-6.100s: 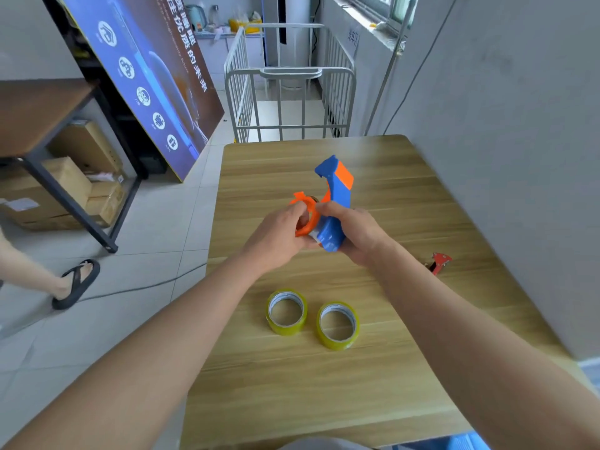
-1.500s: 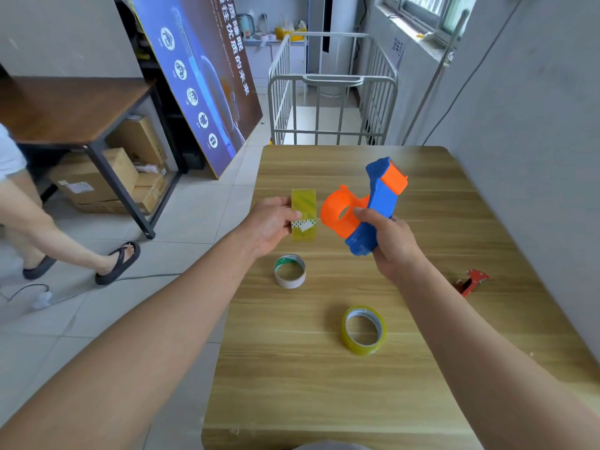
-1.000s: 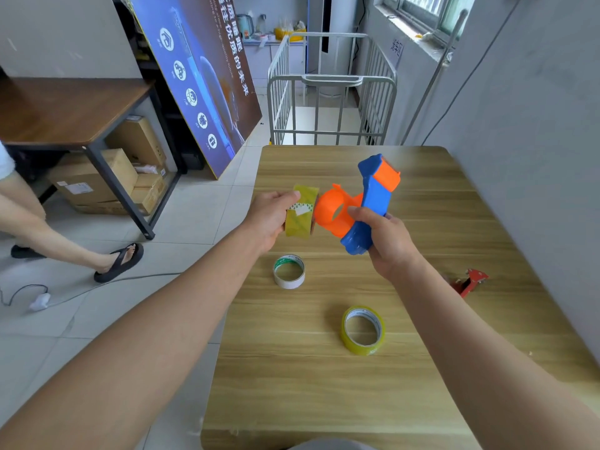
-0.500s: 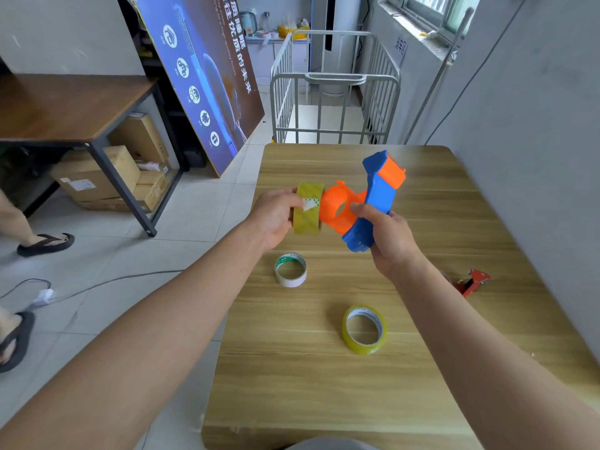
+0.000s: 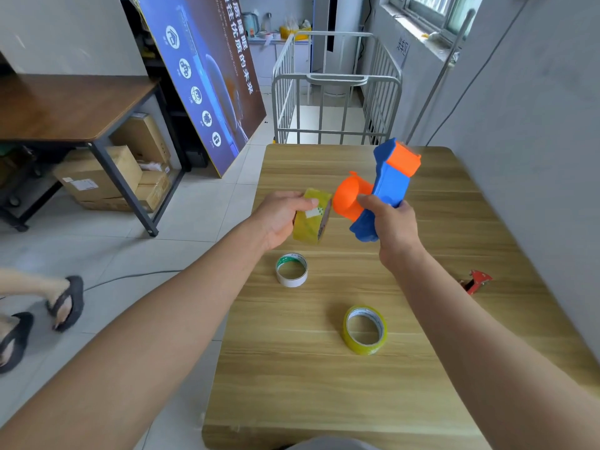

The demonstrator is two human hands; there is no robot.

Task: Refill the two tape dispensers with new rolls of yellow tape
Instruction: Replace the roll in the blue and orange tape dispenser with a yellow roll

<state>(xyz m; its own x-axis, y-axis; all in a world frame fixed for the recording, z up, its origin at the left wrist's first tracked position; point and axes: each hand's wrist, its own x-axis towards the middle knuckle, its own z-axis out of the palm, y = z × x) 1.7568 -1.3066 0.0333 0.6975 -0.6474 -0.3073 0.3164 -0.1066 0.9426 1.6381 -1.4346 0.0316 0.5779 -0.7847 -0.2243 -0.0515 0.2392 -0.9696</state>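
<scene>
Above the wooden table (image 5: 324, 401), the left hand (image 5: 279, 219) holds a yellow tape roll (image 5: 312, 216) just beside the orange hub (image 5: 349, 199) of the blue dispenser (image 5: 391, 186) gripped in the right hand (image 5: 394, 228), with only a narrow gap between roll and hub. Below the left hand an empty white core (image 5: 291, 269) lies on the tabletop, and nearer the body under the right forearm lies a second yellow roll (image 5: 365, 329). A small red tool (image 5: 475, 280) lies to the outside of the right forearm, close to the grey wall (image 5: 535, 157) that closes that side; bare tabletop stretches beyond both hands.

Both bare forearms reach forward, hands raised and close together. The left hand (image 5: 279, 219) curls its fingers in a closed grip, thumb on top. The right hand (image 5: 391, 222) is clenched, knuckles toward the camera.
</scene>
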